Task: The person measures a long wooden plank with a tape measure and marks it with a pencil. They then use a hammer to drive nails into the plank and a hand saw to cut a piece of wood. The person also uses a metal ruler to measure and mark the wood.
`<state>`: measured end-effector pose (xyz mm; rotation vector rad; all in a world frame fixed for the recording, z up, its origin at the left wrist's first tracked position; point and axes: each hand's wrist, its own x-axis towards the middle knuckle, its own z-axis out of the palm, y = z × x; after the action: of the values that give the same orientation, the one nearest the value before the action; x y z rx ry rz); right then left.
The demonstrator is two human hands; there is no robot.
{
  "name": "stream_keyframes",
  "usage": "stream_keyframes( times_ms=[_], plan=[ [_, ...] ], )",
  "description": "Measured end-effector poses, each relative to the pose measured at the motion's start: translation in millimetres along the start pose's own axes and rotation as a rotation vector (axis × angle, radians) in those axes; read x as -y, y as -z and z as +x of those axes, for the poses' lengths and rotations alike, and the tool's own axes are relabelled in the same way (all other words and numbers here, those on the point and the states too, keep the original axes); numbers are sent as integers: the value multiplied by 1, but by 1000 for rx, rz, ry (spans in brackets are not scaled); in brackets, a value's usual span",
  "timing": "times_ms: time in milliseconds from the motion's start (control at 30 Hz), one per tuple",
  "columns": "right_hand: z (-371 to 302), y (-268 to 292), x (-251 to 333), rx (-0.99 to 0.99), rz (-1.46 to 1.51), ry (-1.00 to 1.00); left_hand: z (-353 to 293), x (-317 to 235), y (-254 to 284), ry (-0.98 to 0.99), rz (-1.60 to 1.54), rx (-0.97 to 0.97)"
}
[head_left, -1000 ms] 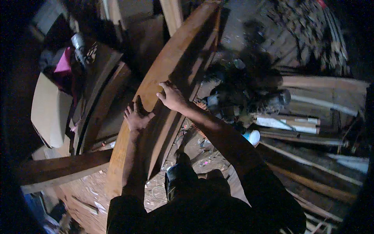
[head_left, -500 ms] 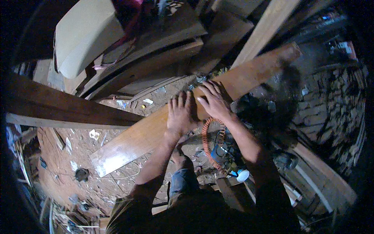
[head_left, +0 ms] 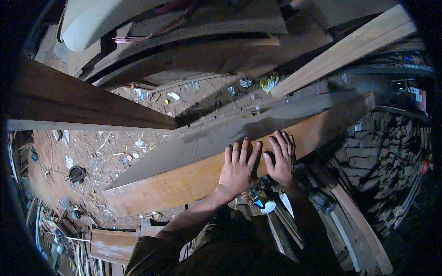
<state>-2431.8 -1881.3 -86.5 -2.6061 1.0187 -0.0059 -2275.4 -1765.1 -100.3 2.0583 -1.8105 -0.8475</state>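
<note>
A long orange-brown wooden plank [head_left: 184,180] runs across in front of me, from the lower left to the upper right. Along its far edge lies a flat grey face [head_left: 184,149]; whether it belongs to the same piece I cannot tell. My left hand [head_left: 239,169] rests palm down near the plank's middle, fingers spread and tips near the far edge. Just right of it, my right hand [head_left: 281,158] lies on the plank too, with its fingers stretched out. Neither hand is wrapped around anything.
A dark beam [head_left: 92,101] juts in from the left. At the upper right a pale timber [head_left: 345,50] leans, and curved boards [head_left: 193,60] lie beyond. Wood scraps [head_left: 377,156] are piled at right. Debris covers the floor [head_left: 110,147]; a white round object [head_left: 268,207] is near me.
Both hands have shifted right and nearer to me on the plank. The plank also sits lower in view, and the grey face behind it now shows. The orange coiled hose has gone from sight.
</note>
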Motion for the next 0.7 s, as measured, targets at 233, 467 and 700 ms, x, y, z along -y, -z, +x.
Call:
stream_keyframes(
  times_ms=[233,467,700],
  plan=[
    [0,8,-2,-18,6,16,2,-6,6,-2,6,27],
    [-4,1,-12,-235,28,-48,22,-11,20,-2,99,-102],
    [-80,1,-8,-479,298,-153,42,10,25,-19,171,-62]
  ],
)
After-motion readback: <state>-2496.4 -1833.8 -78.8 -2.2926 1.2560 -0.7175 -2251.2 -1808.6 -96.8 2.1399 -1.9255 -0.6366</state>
